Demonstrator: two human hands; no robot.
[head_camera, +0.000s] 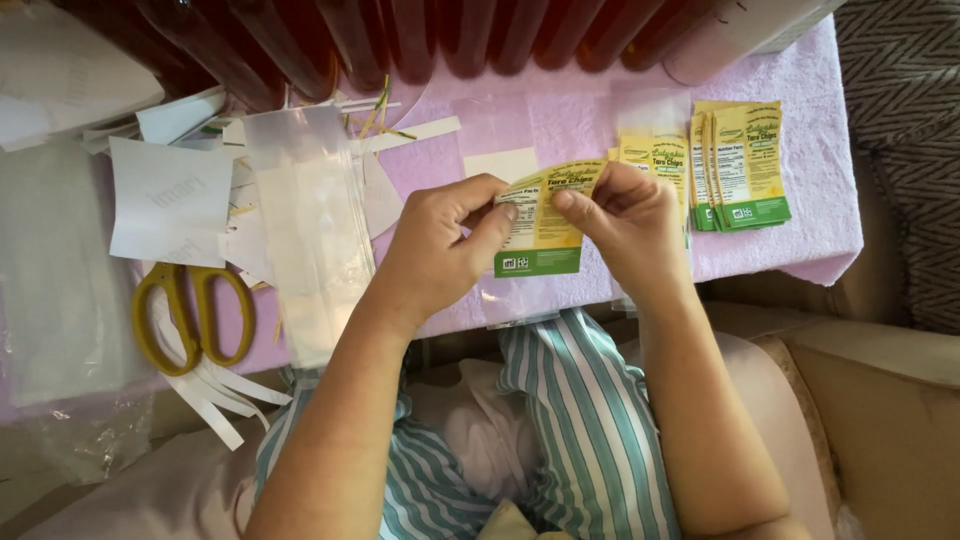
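Two hands pinching one glossy label.
My left hand (440, 250) and right hand (625, 225) clamp the curved yellow-green label (540, 235) above pink cloth (810, 240); label stack (745, 165) at two o'clock, scissors (190, 315) at nine.

Pink-clothed table (820, 230) — scissors (190, 315), paper scraps (170, 200), label stack (745, 165).
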